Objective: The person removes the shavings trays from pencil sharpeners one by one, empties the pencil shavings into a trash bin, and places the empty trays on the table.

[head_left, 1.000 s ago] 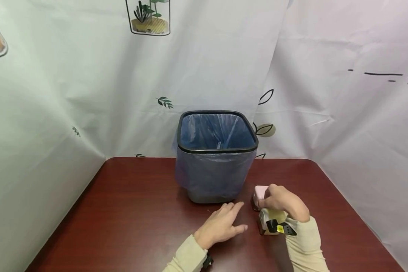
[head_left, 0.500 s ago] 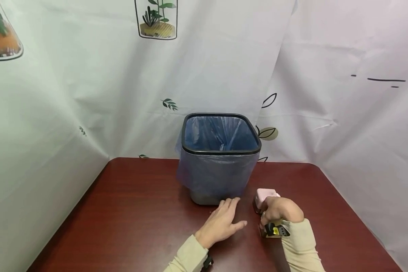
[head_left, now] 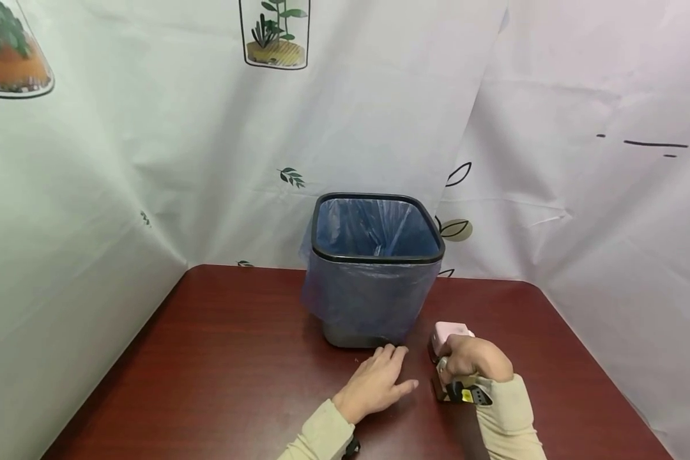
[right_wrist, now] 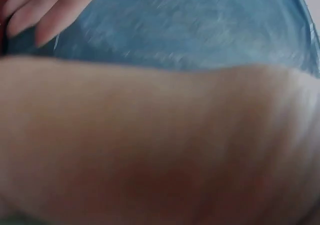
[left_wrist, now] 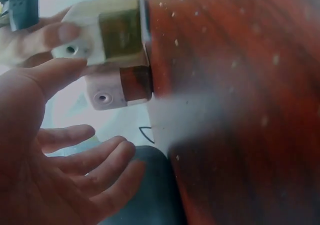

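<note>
My right hand point(head_left: 476, 358) grips a small cream-yellow box point(left_wrist: 120, 35) from above, a fingertip pressed on its side near a round hole. The box has an amber see-through lower part and stands on the table. Right behind it stands a matching pink box point(head_left: 451, 329) with a brownish see-through lower part and a similar round hole. My left hand point(head_left: 376, 380) holds nothing, its fingers spread just in front of the bin's base and left of the boxes. In the right wrist view, skin fills most of the picture and hides the held box.
A bin point(head_left: 374, 294) with a black rim and a bluish plastic liner stands at the back middle of the dark red table point(head_left: 224, 358). A pale printed cloth point(head_left: 207, 128) surrounds the table behind and at both sides.
My right hand has moved from over the pink box toward me onto the cream-yellow box. The left hand has barely moved. The head view has shifted slightly.
</note>
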`<state>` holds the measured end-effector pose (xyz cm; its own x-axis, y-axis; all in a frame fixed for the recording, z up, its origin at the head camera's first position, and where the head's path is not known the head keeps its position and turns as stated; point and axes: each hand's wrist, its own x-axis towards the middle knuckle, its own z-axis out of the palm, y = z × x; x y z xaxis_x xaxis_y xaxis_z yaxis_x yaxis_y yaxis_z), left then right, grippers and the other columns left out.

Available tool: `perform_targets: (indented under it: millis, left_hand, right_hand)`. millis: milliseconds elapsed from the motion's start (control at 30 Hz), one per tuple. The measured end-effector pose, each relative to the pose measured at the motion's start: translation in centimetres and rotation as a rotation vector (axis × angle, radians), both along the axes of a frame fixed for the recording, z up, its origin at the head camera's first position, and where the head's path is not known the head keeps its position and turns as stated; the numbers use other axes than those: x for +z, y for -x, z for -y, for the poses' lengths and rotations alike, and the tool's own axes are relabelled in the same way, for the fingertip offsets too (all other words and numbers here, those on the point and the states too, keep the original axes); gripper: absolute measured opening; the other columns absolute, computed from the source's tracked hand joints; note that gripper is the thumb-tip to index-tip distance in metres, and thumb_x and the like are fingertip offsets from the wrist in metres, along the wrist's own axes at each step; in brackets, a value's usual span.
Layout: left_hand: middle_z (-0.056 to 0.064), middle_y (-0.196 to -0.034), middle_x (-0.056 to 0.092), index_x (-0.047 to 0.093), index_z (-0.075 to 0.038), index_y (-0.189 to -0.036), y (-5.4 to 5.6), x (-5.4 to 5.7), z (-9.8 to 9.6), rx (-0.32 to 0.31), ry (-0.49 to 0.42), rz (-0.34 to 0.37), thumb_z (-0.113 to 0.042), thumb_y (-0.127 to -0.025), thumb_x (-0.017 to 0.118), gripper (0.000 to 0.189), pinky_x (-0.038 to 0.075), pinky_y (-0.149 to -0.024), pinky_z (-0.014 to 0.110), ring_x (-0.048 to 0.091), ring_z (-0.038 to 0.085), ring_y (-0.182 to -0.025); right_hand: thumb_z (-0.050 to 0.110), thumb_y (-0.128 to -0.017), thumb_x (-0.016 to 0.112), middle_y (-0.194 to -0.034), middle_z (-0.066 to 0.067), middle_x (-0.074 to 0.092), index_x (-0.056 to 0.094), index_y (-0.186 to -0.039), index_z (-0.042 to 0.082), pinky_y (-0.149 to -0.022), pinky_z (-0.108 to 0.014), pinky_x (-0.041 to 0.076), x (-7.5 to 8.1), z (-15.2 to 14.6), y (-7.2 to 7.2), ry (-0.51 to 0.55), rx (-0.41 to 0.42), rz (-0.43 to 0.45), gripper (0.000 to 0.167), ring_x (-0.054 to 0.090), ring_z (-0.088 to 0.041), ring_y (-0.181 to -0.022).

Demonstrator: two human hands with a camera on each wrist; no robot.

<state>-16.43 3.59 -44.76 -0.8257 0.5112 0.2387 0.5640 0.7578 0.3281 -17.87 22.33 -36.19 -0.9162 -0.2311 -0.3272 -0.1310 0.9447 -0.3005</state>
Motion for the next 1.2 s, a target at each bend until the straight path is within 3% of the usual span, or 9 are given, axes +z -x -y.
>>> perform_targets:
  millis: [167, 300, 500, 633, 767, 933, 1200]
  left_hand:
    - [0.007, -0.109, 0.056, 0.051, -0.008, -0.117, -0.3, -0.2, -0.3, -0.024, 0.007, -0.059, -0.048, -0.086, 0.057, 0.051, 0.049, -0.077, 0.029, 0.055, 0.018, -0.099]
    - [0.002, -0.104, 0.056, 0.055, -0.007, -0.113, -0.4, -0.3, -0.6, -0.053, -0.039, -0.114, -0.045, -0.086, 0.059, 0.047, 0.049, -0.077, 0.026, 0.056, 0.014, -0.096]
    - [-0.006, -0.092, 0.052, 0.058, -0.011, -0.106, -0.3, -0.1, -0.8, -0.071, -0.089, -0.113, -0.049, -0.081, 0.063, 0.046, 0.046, -0.065, 0.018, 0.051, 0.006, -0.082]
    - [-0.009, -0.086, 0.049, 0.058, -0.015, -0.102, -0.1, 0.0, -0.8, -0.088, -0.095, -0.081, -0.050, -0.079, 0.065, 0.042, 0.042, -0.061, 0.016, 0.048, 0.003, -0.075]
    - [-0.009, -0.089, 0.050, 0.056, -0.016, -0.104, -0.4, -0.2, -0.8, -0.101, -0.109, -0.024, -0.052, -0.080, 0.064, 0.044, 0.044, -0.066, 0.017, 0.049, 0.002, -0.080]
    - [-0.010, -0.098, 0.053, 0.053, -0.016, -0.111, -0.7, -0.3, -0.8, -0.102, -0.172, 0.053, -0.054, -0.079, 0.063, 0.051, 0.046, -0.076, 0.019, 0.051, 0.002, -0.090]
    - [-0.010, -0.096, 0.054, 0.054, -0.015, -0.106, -0.6, 0.2, -0.8, -0.113, -0.265, 0.117, -0.043, -0.078, 0.070, 0.043, 0.044, -0.077, 0.016, 0.052, 0.001, -0.088]
  right_hand:
    - [0.006, -0.058, 0.073, -0.070, -0.001, 0.055, 0.066, -0.076, 0.012, -0.054, -0.027, 0.041, 0.5, 0.6, -0.5, 0.073, -0.053, 0.056, 0.020, 0.048, -0.015, -0.061]
    - [0.007, -0.060, 0.070, -0.070, -0.001, 0.055, 0.063, -0.081, 0.011, -0.052, -0.028, 0.041, 1.1, 1.0, -1.0, 0.085, -0.065, 0.037, 0.023, 0.049, -0.016, -0.059]
    - [0.007, -0.062, 0.073, -0.077, -0.001, 0.057, 0.065, -0.096, 0.010, -0.060, -0.031, 0.045, 1.7, 1.7, -1.2, 0.105, -0.043, 0.014, 0.035, 0.052, -0.017, -0.068]
    - [0.006, -0.062, 0.075, -0.077, -0.001, 0.058, 0.066, -0.097, 0.012, -0.063, -0.030, 0.047, 1.8, 2.0, -1.1, 0.127, -0.028, 0.015, 0.036, 0.053, -0.017, -0.070]
    - [0.009, -0.060, 0.078, -0.074, 0.001, 0.058, 0.067, -0.089, 0.018, -0.061, -0.029, 0.046, 1.6, 2.2, -1.4, 0.140, 0.001, -0.006, 0.032, 0.053, -0.016, -0.068]
    - [0.011, -0.061, 0.078, -0.076, 0.003, 0.059, 0.068, -0.090, 0.019, -0.062, -0.029, 0.045, 1.7, 2.2, -1.6, 0.153, 0.018, -0.028, 0.033, 0.051, -0.015, -0.071]
    - [0.012, -0.062, 0.079, -0.076, 0.003, 0.057, 0.068, -0.089, 0.020, -0.062, -0.029, 0.045, 1.9, 2.0, -1.7, 0.164, 0.048, -0.057, 0.030, 0.049, -0.015, -0.073]
